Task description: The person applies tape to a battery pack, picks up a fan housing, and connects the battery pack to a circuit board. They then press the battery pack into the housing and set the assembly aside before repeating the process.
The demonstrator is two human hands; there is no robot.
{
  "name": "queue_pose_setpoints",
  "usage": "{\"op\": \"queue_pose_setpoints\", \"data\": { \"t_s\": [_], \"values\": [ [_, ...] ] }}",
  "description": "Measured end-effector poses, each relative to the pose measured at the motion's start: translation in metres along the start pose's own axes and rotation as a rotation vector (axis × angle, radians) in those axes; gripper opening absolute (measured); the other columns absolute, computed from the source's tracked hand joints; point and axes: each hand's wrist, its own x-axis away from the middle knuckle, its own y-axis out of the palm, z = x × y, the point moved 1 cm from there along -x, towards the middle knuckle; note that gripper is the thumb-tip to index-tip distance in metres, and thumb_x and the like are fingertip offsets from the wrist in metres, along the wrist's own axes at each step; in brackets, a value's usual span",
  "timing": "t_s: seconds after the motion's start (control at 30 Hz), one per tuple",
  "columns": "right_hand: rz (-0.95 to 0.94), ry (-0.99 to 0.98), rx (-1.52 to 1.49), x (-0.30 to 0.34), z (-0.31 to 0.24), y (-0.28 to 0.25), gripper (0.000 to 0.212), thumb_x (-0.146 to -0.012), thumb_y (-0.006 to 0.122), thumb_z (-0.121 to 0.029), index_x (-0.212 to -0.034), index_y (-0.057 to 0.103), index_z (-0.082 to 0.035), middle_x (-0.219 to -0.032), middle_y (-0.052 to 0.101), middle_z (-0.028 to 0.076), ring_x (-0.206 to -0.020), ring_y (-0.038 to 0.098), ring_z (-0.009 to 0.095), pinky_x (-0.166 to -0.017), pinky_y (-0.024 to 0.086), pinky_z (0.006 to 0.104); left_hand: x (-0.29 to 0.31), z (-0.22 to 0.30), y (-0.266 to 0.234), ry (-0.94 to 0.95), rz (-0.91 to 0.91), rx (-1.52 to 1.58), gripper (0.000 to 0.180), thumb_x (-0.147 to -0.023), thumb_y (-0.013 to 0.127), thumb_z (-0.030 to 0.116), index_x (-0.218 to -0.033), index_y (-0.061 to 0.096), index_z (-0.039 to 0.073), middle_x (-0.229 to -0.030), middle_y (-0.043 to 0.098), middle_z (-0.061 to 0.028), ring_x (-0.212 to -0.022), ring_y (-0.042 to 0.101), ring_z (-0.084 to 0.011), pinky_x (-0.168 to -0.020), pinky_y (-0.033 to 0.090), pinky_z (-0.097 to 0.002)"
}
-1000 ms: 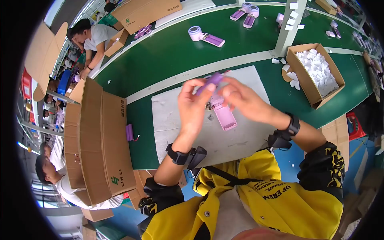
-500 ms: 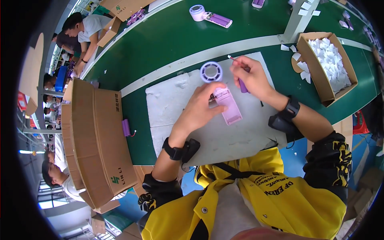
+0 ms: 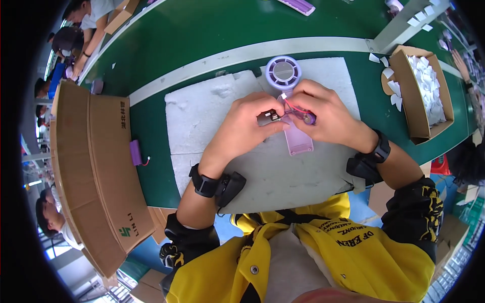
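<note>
Bench (image 3: 217, 30): green top, with a pale rail (image 3: 242, 54) running lengthwise across it. Foam mat (image 3: 194, 116) on the near side, torn at the far edge, stained grey nearer the body. Post (image 3: 404, 25) far right, paper slips stuck on it; carton of white scraps (image 3: 405, 103) next to it, a few scraps spilled. Tall carton (image 3: 111, 151) on the left, spare purple cell (image 3: 135, 152) just beside it, lead pointing right. Blue floor (image 3: 144, 255) below. Co-workers: one person (image 3: 96, 15) upper left, another (image 3: 48, 214) lower left, a forearm (image 3: 470, 81) far right.

Lilac fan (image 3: 283, 73) lies on the mat under the hands. Round head away from the body; handle runs back toward the wearer, long axis leaning slightly right at the near end. Middle of it is covered.

Left hand (image 3: 242, 123) pinches a small dark part (image 3: 267, 117), long axis roughly crosswise, right end tipped a bit away. Right hand (image 3: 331, 113) grips a purple cell (image 3: 309, 119), one end showing; rest hidden, so can't call its axis. Red lead (image 3: 295, 107) loops out, white plug (image 3: 284, 96) pointing away from the body.
</note>
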Motion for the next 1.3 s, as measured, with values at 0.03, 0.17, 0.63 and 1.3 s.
{"op": "queue_pose_setpoints", "data": {
  "t_s": [0.03, 0.17, 0.63, 1.3],
  "values": [
    [-0.004, -0.031, 0.045, 0.000, -0.001, 0.000, 0.022, -0.070, 0.073, 0.001, -0.089, 0.062, -0.001, -0.092, 0.055, 0.009, -0.077, 0.058, 0.026, -0.066, 0.049, 0.0340, 0.000, 0.002, 0.000, -0.001, 0.013, 0.008, 0.026, -0.071, 0.079, 0.003, -0.088, 0.060, 0.004, -0.085, 0.063, -0.0084, -0.076, 0.062, -0.0218, -0.067, 0.051, -0.0318],
    [-0.040, 0.013, 0.079, 0.002, -0.006, 0.001, 0.024, -0.068, 0.076, 0.000, -0.088, 0.063, -0.001, -0.092, 0.055, 0.009, -0.078, 0.058, 0.026, -0.066, 0.049, 0.0338, 0.001, 0.008, -0.001, -0.029, -0.059, -0.050, 0.023, -0.073, 0.078, -0.001, -0.090, 0.062, 0.001, -0.093, 0.064, -0.0059, -0.085, 0.063, -0.0155, -0.075, 0.053, -0.0293],
    [-0.090, 0.087, 0.055, 0.001, -0.016, -0.004, 0.023, -0.066, 0.078, -0.002, -0.085, 0.065, -0.002, -0.088, 0.051, 0.008, -0.079, 0.055, 0.024, -0.066, 0.047, 0.0333, 0.002, 0.010, 0.000, -0.047, -0.060, 0.027, 0.024, -0.075, 0.076, 0.000, -0.094, 0.063, 0.002, -0.088, 0.065, -0.0063, -0.081, 0.063, -0.0156, -0.073, 0.051, -0.0289],
    [-0.138, 0.057, 0.058, 0.002, -0.013, -0.007, 0.019, -0.073, 0.077, -0.013, -0.082, 0.064, -0.003, -0.087, 0.049, 0.009, -0.070, 0.053, 0.024, -0.059, 0.045, 0.0337, 0.005, 0.005, 0.001, 0.026, -0.063, 0.153, 0.015, -0.079, 0.066, -0.004, -0.091, 0.067, 0.004, -0.083, 0.063, -0.0056, -0.073, 0.059, -0.0161, -0.063, 0.048, -0.0289]
  ]
}}
